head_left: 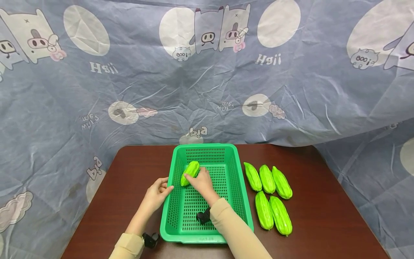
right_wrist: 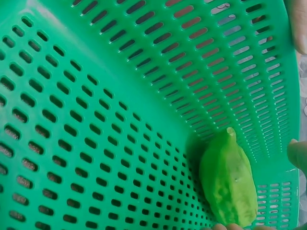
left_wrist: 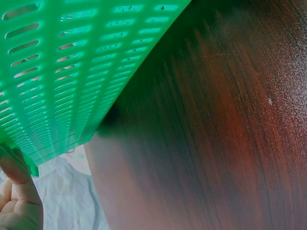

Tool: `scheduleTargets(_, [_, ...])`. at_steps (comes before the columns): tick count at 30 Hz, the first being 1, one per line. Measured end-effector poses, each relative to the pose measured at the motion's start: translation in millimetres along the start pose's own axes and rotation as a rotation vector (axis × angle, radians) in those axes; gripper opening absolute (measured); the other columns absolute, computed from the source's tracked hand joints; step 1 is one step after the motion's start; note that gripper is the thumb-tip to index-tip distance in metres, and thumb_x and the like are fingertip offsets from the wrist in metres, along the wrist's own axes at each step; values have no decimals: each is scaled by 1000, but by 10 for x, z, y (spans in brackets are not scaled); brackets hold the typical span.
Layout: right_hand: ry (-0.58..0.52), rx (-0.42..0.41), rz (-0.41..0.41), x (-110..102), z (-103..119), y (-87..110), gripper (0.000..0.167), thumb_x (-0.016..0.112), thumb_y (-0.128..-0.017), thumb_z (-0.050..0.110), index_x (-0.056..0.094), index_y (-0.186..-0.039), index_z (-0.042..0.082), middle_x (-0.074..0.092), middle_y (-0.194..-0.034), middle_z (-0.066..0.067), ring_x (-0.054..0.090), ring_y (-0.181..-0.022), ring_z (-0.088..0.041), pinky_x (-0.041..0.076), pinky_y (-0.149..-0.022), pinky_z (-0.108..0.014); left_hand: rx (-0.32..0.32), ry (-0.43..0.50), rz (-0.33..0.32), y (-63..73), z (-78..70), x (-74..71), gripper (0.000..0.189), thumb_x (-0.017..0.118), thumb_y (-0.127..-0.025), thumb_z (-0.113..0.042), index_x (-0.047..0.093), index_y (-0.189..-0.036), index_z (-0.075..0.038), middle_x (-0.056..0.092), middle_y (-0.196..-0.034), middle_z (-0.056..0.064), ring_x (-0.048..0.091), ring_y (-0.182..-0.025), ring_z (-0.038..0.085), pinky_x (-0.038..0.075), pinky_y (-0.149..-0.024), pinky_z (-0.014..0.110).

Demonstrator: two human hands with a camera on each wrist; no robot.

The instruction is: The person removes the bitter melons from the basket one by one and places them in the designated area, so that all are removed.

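A green plastic basket with slotted walls stands on the table. My left hand pinches its left rim, thumb over the edge and fingers outside; part of that hand shows in the left wrist view. Inside lies a bright green ribbed gourd with a short stem, close to the left wall. Over this gourd is my right hand. In the right wrist view its thumb stands apart from the gourd, while fingertips show at the lower end, partly cut off by the frame.
Right of the basket several similar gourds lie in two rows on the dark brown wooden table. A grey-blue printed cloth hangs behind the table and along its sides. Black wrist cameras sit below both hands.
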State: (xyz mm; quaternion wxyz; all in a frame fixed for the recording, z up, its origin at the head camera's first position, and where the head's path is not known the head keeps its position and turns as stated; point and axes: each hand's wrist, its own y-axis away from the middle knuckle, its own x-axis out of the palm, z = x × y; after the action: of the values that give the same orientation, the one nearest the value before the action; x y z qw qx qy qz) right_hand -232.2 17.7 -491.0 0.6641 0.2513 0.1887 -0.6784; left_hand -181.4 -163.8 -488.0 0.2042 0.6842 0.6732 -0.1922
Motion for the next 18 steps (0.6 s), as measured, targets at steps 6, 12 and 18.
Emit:
scheduleTargets(6, [16, 3, -7, 53, -1, -26, 77, 74, -85, 46, 47, -130, -11, 55, -108, -23, 58, -94, -33, 51, -83, -49, 22, -9, -4, 10, -9, -10, 47, 67, -95, -15, 52, -135, 5, 67, -105, 13, 64, -83, 13, 52, -67, 24])
scheduleTargets(12, [6, 26, 16, 85, 7, -26, 77, 74, -85, 46, 45, -128, -10, 54, -107, -22, 56, -88, -30, 51, -79, -48, 21, -19, -16, 21, -13, -9, 46, 68, -94, -14, 53, -134, 5, 67, -103, 12, 63, -80, 11, 51, -66, 24])
scheduleTargets(18, [32, 27, 0, 133, -12, -50, 77, 74, -85, 46, 46, -128, -11, 54, -105, -23, 58, -89, -32, 51, -79, -49, 9, -16, -13, 22, -11, -14, 46, 67, -95, -15, 53, -134, 5, 66, -104, 12, 63, -82, 12, 51, -66, 24])
